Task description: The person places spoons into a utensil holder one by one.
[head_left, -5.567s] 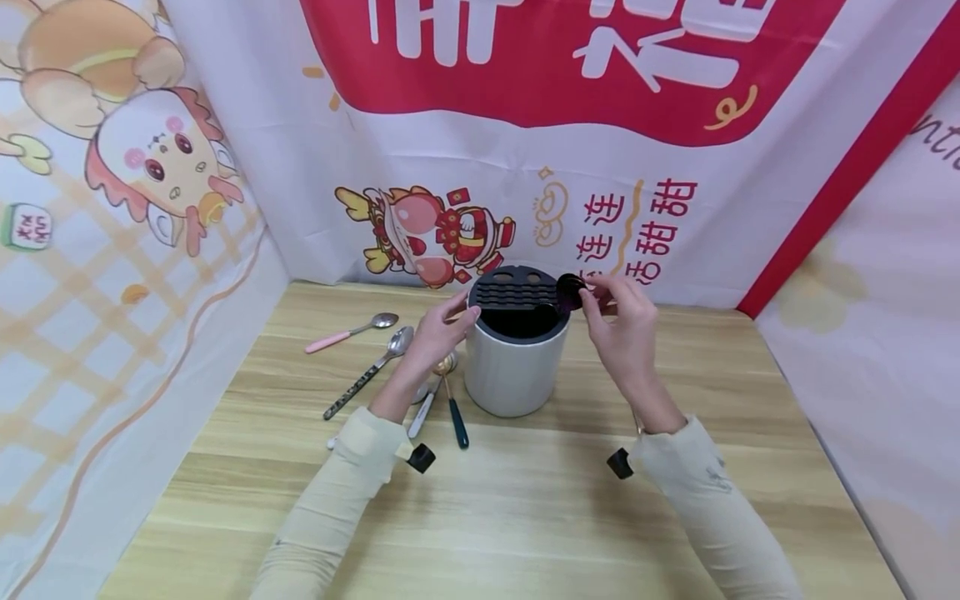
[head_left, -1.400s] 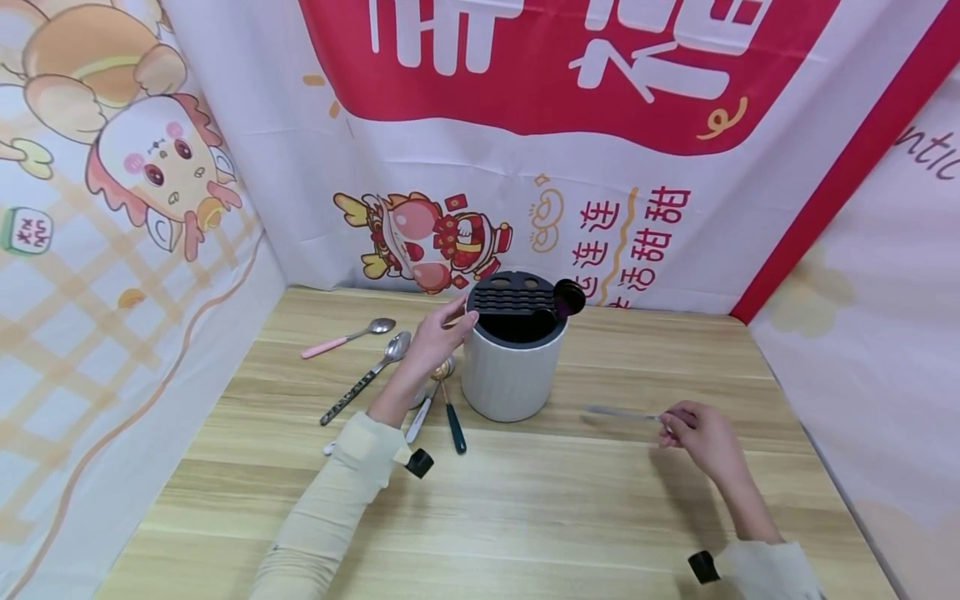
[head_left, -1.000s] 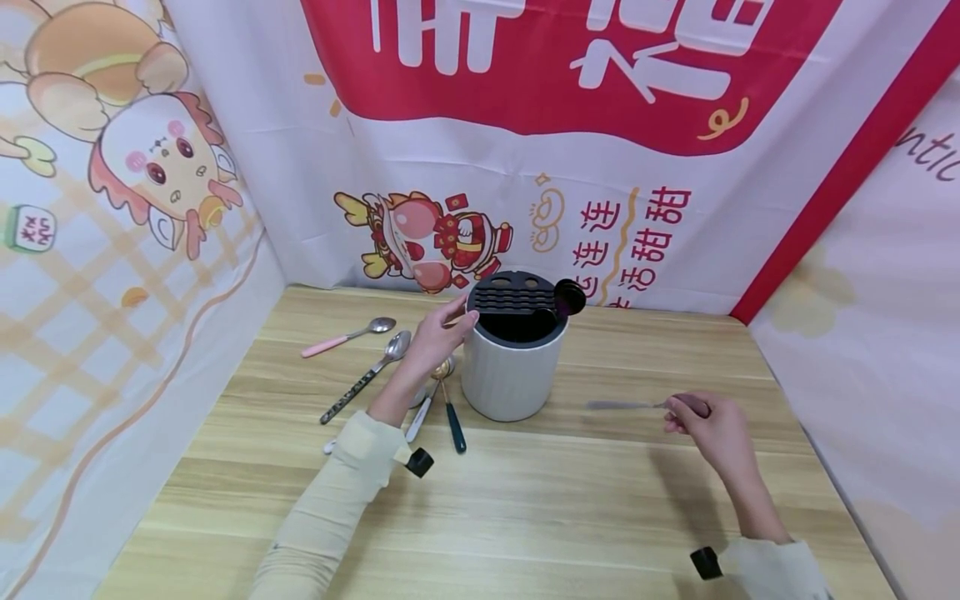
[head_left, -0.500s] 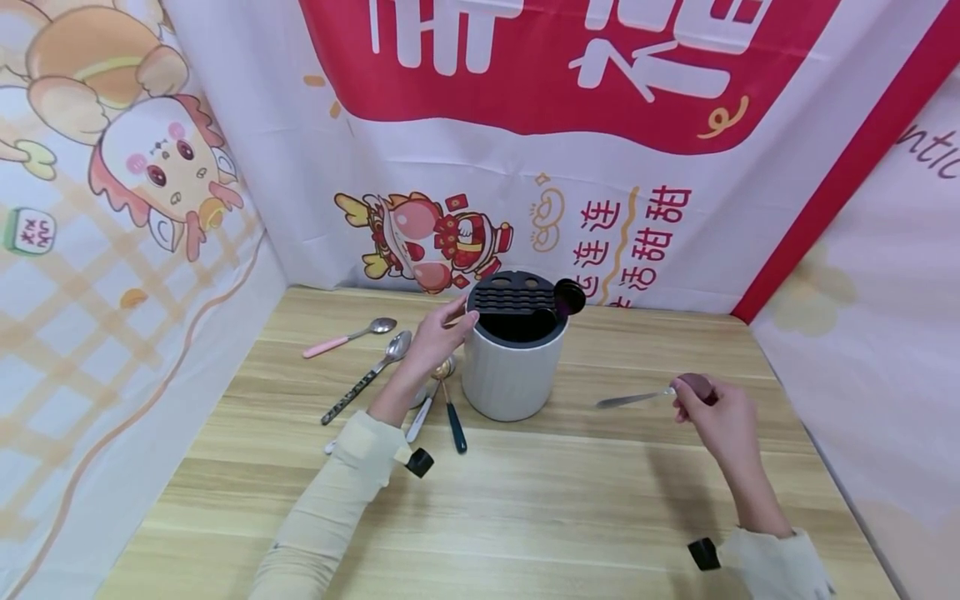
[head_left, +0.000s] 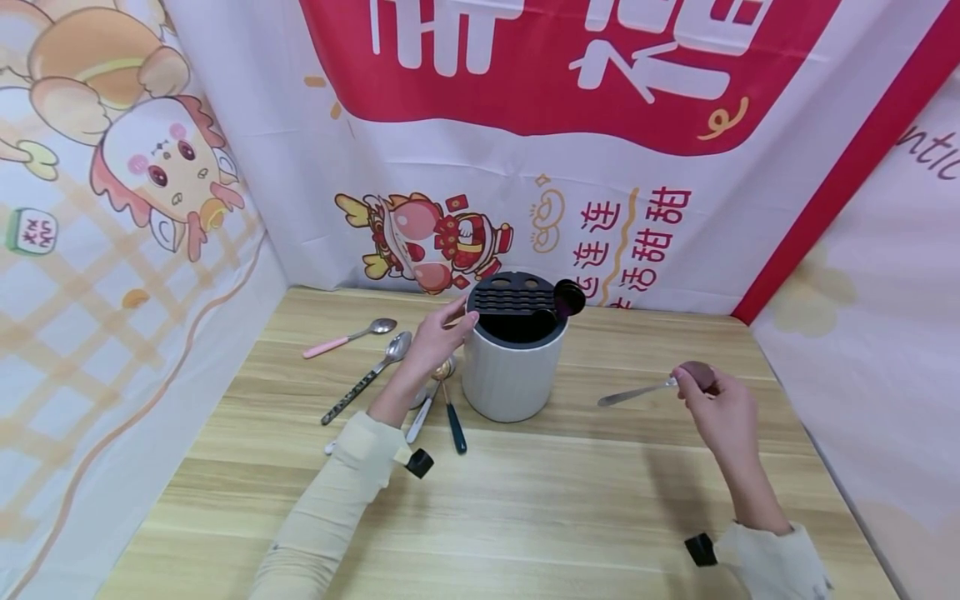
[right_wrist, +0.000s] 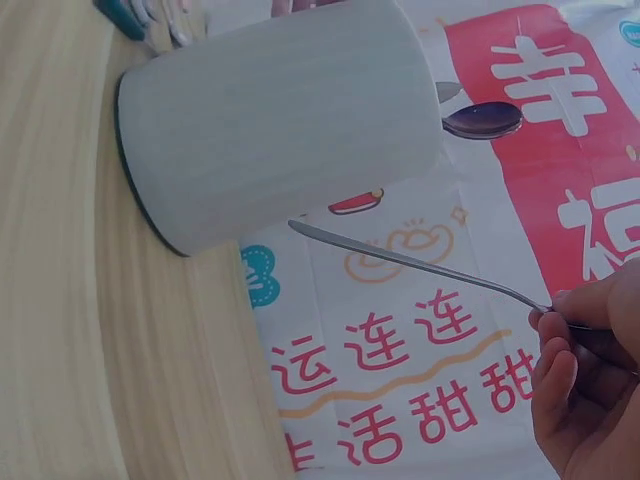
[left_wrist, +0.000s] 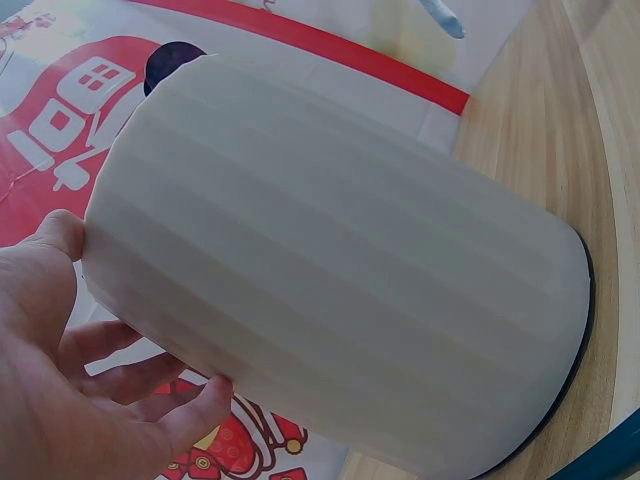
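A white ribbed utensil holder [head_left: 512,383] with a slotted black top stands on the wooden table. Dark spoon bowls [head_left: 570,297] stick out over its right rim. My left hand [head_left: 438,337] grips the holder's upper left side, thumb at the rim; in the left wrist view the fingers of my left hand [left_wrist: 110,370] bend against its wall. Out to the right, above the table, my right hand [head_left: 720,412] pinches a metal spoon [head_left: 636,395] at the neck near its bowl. The handle points left toward the holder, apart from it in the head view.
Left of the holder lie a pink-handled spoon [head_left: 348,337], a spoon with a dark patterned handle [head_left: 365,385], and a green-handled utensil [head_left: 455,427]. A white-handled utensil [head_left: 422,419] lies partly under my left forearm. Printed cloth [head_left: 420,150] hangs close behind the table.
My right hand was at the holder's right rim earlier; now it is out to the right with a spoon. Lately it has risen slightly and tilted the spoon's bowl upward. My left hand stays put.
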Action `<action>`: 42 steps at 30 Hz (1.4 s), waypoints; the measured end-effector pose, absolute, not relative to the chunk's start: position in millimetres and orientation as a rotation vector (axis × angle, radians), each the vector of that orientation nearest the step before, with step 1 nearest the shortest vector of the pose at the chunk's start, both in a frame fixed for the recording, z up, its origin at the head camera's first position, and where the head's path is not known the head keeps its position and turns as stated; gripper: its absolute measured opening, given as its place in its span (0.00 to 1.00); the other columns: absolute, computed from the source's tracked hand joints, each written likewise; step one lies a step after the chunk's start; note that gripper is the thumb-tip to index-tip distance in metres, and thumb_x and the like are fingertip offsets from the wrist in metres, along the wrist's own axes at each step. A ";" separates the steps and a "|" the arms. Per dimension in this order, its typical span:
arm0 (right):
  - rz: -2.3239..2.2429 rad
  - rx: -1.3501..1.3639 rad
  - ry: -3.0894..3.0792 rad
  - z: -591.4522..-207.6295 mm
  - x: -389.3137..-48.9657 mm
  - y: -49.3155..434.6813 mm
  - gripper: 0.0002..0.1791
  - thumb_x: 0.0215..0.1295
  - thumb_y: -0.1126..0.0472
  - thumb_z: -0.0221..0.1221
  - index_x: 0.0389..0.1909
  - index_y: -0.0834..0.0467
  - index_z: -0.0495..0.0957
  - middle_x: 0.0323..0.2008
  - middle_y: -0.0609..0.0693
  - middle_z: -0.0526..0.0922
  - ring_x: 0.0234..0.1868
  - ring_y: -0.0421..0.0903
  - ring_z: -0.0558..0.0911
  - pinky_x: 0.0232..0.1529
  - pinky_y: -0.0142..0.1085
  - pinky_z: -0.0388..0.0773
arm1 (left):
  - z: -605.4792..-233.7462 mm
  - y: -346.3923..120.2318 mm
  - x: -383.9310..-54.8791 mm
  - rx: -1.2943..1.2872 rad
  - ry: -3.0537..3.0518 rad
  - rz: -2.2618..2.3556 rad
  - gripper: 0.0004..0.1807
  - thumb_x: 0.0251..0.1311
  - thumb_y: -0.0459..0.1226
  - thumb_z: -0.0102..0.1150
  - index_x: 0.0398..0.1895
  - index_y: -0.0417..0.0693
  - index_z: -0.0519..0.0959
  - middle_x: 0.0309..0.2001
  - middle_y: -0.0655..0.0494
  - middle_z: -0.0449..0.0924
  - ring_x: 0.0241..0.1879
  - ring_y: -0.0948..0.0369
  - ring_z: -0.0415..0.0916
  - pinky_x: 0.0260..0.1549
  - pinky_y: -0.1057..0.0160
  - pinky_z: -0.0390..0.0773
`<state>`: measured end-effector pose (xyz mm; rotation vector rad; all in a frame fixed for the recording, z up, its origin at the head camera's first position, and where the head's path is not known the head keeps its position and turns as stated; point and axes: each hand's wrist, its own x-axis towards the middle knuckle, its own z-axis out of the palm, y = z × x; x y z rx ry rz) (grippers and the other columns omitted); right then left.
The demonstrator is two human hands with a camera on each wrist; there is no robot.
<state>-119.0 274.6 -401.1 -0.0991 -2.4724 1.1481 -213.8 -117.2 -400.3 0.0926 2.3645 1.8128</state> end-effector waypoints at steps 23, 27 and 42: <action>1.280 0.010 -2.402 -367.6 -123.9 252.6 0.15 0.67 0.54 0.63 0.43 0.62 0.87 0.25 0.34 0.87 0.27 0.25 0.83 0.27 0.22 0.81 | -397.3 -119.1 -213.1 0.089 2.316 1.779 0.37 0.70 0.56 0.52 0.78 0.61 0.56 0.77 0.49 0.58 0.75 0.48 0.59 0.67 0.48 0.71; 1.323 0.030 -2.343 -362.2 -125.5 247.4 0.13 0.67 0.56 0.64 0.41 0.62 0.87 0.24 0.31 0.86 0.26 0.27 0.84 0.26 0.23 0.81 | -377.6 -116.7 -201.9 0.076 2.324 1.751 0.35 0.73 0.52 0.51 0.79 0.56 0.55 0.77 0.46 0.58 0.75 0.46 0.60 0.67 0.48 0.72; 1.371 0.192 -2.118 -344.2 -133.2 233.7 0.07 0.63 0.66 0.66 0.38 0.67 0.86 0.24 0.26 0.84 0.23 0.27 0.83 0.23 0.20 0.78 | -400.8 -118.6 -214.4 0.105 2.341 1.794 0.38 0.67 0.60 0.53 0.78 0.64 0.57 0.76 0.52 0.61 0.74 0.49 0.62 0.67 0.48 0.72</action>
